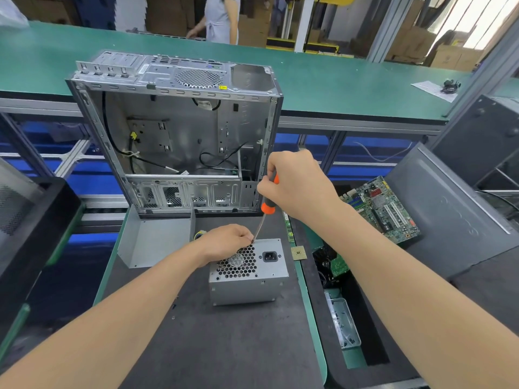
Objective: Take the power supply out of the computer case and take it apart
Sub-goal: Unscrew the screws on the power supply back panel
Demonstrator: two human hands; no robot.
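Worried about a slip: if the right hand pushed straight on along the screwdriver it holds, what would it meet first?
Most likely the power supply, at its far top edge, where the screwdriver tip seems to rest. Fingertips of the left hand lie right beside it; depth there is unclear.

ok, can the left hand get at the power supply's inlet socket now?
Probably yes: the left hand sits on the fan grille beside the inlet socket, which is uncovered; the screwdriver points at the grille's far corner, clear of it.
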